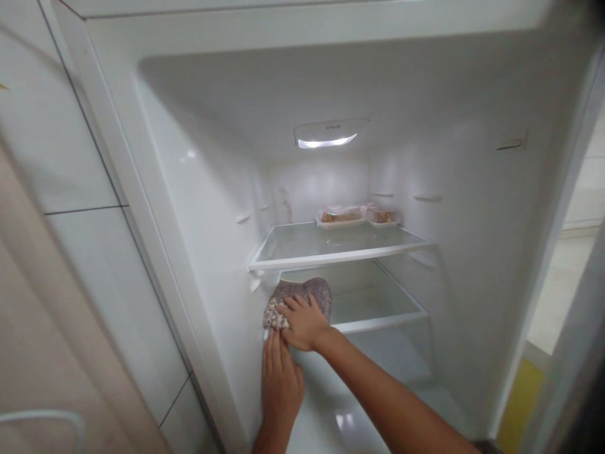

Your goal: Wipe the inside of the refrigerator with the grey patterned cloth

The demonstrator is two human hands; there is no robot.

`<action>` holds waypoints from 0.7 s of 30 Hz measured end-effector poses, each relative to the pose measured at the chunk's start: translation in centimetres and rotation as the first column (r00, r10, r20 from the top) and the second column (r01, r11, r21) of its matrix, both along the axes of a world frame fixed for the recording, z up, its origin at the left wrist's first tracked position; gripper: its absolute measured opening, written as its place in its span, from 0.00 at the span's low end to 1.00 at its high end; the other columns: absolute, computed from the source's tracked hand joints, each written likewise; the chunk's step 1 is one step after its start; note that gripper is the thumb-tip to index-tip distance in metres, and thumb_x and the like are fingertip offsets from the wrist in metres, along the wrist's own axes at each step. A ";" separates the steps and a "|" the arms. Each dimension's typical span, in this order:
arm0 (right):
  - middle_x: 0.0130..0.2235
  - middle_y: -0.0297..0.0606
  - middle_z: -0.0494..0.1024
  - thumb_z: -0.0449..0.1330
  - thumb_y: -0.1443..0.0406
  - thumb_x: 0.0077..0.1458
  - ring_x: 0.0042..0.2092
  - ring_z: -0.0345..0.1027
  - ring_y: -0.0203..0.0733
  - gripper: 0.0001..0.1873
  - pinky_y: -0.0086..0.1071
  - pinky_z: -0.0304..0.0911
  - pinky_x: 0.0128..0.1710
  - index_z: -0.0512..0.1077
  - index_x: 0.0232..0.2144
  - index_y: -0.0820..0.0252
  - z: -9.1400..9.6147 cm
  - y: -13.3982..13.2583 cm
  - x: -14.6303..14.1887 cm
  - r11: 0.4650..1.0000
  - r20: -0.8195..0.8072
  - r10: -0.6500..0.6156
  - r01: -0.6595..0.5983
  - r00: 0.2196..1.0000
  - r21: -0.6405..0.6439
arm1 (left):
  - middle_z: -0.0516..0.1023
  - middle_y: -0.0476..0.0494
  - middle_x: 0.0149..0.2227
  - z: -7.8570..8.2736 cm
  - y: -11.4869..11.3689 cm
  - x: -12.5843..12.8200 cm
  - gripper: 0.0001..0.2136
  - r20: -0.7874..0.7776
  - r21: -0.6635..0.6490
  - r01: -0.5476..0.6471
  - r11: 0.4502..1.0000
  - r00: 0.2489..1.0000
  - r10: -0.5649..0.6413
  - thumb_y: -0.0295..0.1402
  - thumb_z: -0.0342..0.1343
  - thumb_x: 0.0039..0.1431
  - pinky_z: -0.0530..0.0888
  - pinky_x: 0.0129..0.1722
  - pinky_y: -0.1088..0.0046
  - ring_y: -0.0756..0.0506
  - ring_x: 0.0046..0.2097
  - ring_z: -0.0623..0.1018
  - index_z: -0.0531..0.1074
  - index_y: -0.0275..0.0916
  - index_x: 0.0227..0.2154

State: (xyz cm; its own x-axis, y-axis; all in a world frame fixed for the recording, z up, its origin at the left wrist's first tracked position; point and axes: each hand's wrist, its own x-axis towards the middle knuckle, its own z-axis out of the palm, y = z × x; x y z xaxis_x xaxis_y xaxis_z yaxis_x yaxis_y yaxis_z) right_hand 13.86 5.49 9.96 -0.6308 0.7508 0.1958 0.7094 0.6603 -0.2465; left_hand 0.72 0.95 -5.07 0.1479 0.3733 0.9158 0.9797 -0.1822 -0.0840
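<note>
I look into an open white fridge. My right hand [304, 321] presses a grey patterned cloth [302, 295] onto the left end of the lower glass shelf [378, 315], fingers curled over the cloth. My left hand [281, 378] lies just below it, fingers stretched flat and together, fingertips at the shelf's front left corner against the fridge's left wall.
An upper glass shelf [331, 252] carries two wrapped food trays [341, 216] [382, 215] at the back. A ceiling lamp [326, 135] is lit. White tiled wall stands at left, the fridge door edge [567, 353] at right.
</note>
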 end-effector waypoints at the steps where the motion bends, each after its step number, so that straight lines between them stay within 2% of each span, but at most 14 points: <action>1: 0.72 0.45 0.57 0.50 0.58 0.62 0.72 0.49 0.55 0.35 0.64 0.37 0.71 0.54 0.70 0.48 0.1 -0.3 -0.6 1.000 -0.011 0.018 -0.018 1.000 -0.011 | 0.68 0.21 0.63 -0.2 0.0 -0.1 0.37 0.005 -0.004 -0.013 1.000 1.000 0.013 0.19 0.47 0.58 0.73 0.62 0.47 0.30 0.70 0.62 0.43 0.27 0.71; 3: 0.72 0.47 0.57 0.50 0.56 0.62 0.73 0.47 0.54 0.35 0.61 0.36 0.72 0.55 0.70 0.52 0.2 -1.1 -0.7 0.999 -0.032 0.031 -0.031 0.999 -0.026 | 0.66 0.19 0.65 -0.5 -0.1 -0.3 0.38 -0.007 -0.024 -0.035 0.999 0.999 0.035 0.19 0.47 0.59 0.73 0.62 0.47 0.30 0.71 0.60 0.41 0.27 0.72; 6: 0.74 0.49 0.52 0.51 0.53 0.62 0.74 0.41 0.57 0.36 0.59 0.34 0.72 0.56 0.70 0.54 -0.4 -2.1 1.1 0.999 -0.047 0.009 -0.011 0.999 -0.039 | 0.60 0.21 0.69 -0.5 -0.4 -0.5 0.39 -0.031 -0.041 -0.032 0.999 0.999 0.031 0.19 0.47 0.59 0.73 0.63 0.46 0.29 0.72 0.57 0.40 0.31 0.72; 9: 0.75 0.46 0.48 0.55 0.52 0.60 0.75 0.37 0.61 0.36 0.59 0.34 0.72 0.58 0.69 0.47 -1.2 -2.7 4.6 0.993 -0.040 -0.112 0.110 0.993 -0.050 | 0.55 0.24 0.72 -0.1 -0.8 -0.5 0.40 -0.023 -0.096 0.001 0.995 1.000 -0.003 0.19 0.48 0.59 0.71 0.64 0.43 0.29 0.73 0.55 0.40 0.36 0.73; 11: 0.75 0.46 0.49 0.57 0.52 0.58 0.75 0.38 0.62 0.38 0.59 0.35 0.71 0.58 0.69 0.46 -1.9 -2.7 7.7 0.972 -0.020 -0.231 0.230 0.973 -0.038 | 0.54 0.26 0.73 0.3 -1.1 -0.5 0.41 0.003 -0.140 0.029 0.990 1.000 -0.029 0.19 0.48 0.58 0.71 0.64 0.42 0.29 0.73 0.55 0.40 0.38 0.73; 14: 0.72 0.49 0.56 0.58 0.53 0.57 0.73 0.45 0.62 0.39 0.60 0.37 0.71 0.58 0.69 0.52 -2.9 -2.4 13.0 0.897 0.012 -0.442 0.442 0.897 0.010 | 0.56 0.29 0.72 0.8 -1.4 -0.6 0.42 0.050 -0.175 0.075 0.982 0.997 -0.067 0.19 0.48 0.58 0.70 0.65 0.42 0.30 0.73 0.55 0.39 0.41 0.73; 17: 0.70 0.53 0.61 0.54 0.53 0.61 0.71 0.50 0.61 0.36 0.56 0.42 0.70 0.61 0.67 0.62 -4.0 -2.2 17.0 0.769 -0.014 -0.635 0.634 0.772 0.088 | 0.57 0.31 0.72 1.1 -1.7 -0.6 0.42 0.074 -0.196 0.106 0.975 0.993 -0.093 0.18 0.48 0.58 0.69 0.66 0.43 0.31 0.73 0.56 0.40 0.42 0.73; 19: 0.69 0.55 0.62 0.53 0.54 0.62 0.71 0.51 0.60 0.35 0.53 0.43 0.70 0.62 0.66 0.66 -4.6 -2.3 17.9 0.711 -0.033 -0.691 0.688 0.722 0.147 | 0.58 0.30 0.72 1.2 -2.0 -0.7 0.41 0.078 -0.206 0.110 0.972 0.992 -0.096 0.18 0.47 0.58 0.70 0.66 0.44 0.32 0.73 0.56 0.40 0.41 0.73; 21: 0.69 0.56 0.62 0.54 0.55 0.61 0.70 0.51 0.61 0.34 0.53 0.44 0.70 0.63 0.66 0.65 -4.6 -2.5 17.2 0.690 -0.027 -0.710 0.703 0.703 0.171 | 0.58 0.29 0.71 1.3 -2.3 -0.6 0.40 0.079 -0.218 0.115 0.969 0.992 -0.100 0.19 0.47 0.59 0.70 0.66 0.44 0.32 0.73 0.56 0.41 0.40 0.73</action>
